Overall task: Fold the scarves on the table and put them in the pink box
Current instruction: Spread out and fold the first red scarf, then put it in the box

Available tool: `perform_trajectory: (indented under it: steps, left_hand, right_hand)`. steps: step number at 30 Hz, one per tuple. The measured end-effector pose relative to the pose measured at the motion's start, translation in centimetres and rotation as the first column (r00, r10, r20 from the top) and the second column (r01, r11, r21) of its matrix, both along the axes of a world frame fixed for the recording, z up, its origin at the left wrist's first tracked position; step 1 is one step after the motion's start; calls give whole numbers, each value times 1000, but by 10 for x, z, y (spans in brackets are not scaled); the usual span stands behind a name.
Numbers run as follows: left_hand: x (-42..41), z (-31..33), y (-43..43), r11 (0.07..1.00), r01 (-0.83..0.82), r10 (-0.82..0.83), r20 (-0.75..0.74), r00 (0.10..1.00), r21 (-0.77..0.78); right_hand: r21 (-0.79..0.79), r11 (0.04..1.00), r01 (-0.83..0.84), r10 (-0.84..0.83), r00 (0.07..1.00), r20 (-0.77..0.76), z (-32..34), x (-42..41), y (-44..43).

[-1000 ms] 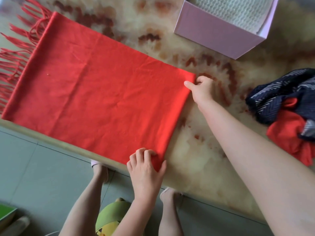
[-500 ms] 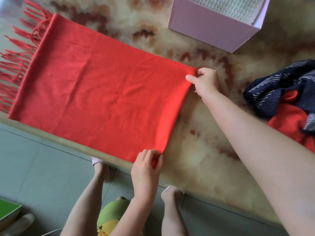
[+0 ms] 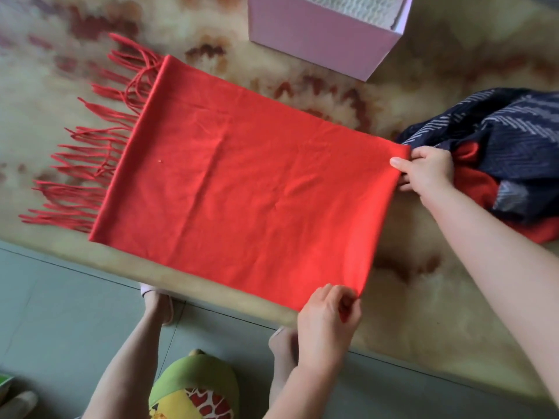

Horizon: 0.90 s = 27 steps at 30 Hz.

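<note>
— Where was the scarf [image 3: 251, 189]?

— Flat on the table [image 3: 438, 313], a red rectangle with a fold at its right end. Its fringe [image 3: 90, 164] trailed off the left end. Its near side ran along the table's near edge, and the near right corner hung just over that edge.

— And the hands?

— Both were on the right end. The left hand [image 3: 329, 319] was clamped on the near right corner, fingers curled with red cloth pinched between them. The right hand [image 3: 426, 172] pinched the far right corner, with the thumb on top and the other fingers curled at the fold.

— Was anything else close to it?

— The pile [image 3: 499, 137] of other scarves, navy patterned cloth over red, sat just right of that far corner. The right hand lay against it. I could not tell whether the pile touched the scarf itself.

— The box?

— The box [image 3: 320, 37], pink, stood on the far side of the table, apart from the scarf. It was open on top, with a white knit [image 3: 357, 7] inside.

— And off the table?

— A grey floor [image 3: 60, 313] on the near side, with the person's legs [image 3: 127, 367] standing on it and a green garment [image 3: 193, 385] between them.
</note>
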State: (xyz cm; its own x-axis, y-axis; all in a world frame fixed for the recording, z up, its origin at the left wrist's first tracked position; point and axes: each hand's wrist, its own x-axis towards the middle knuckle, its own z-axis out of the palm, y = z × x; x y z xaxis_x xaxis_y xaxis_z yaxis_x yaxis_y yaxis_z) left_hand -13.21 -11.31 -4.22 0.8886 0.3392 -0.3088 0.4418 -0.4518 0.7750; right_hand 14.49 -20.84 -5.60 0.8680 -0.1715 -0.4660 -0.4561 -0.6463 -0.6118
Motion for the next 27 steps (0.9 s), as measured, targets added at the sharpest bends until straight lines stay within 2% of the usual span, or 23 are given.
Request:
perform_trajectory:
  steps: [3,8,16,23,27]
  left_hand:
    - [-3,1,0,999,-38,38,-18,999,7]
    - [-13,6,12,958,-270,248,-186,951,-98]
    - [-10,24,49,873,-457,451,-76,889,-169]
    - [-5,34,133,727,-658,666,-28,745,-196]
    - [-7,33,183,676,-713,725,-3,688,-185]
  right_hand:
    - [73,997,-36,36,999,-1,3,-3,-9]
    - [210,976,-66,58,997,45,15,-6,-3]
    - [273,938,-214,184,974,130,42,7,53]
    - [297,895,-334,296,941,165,42,15,168]
    - [281,879,-385,341,920,195,32,15,239]
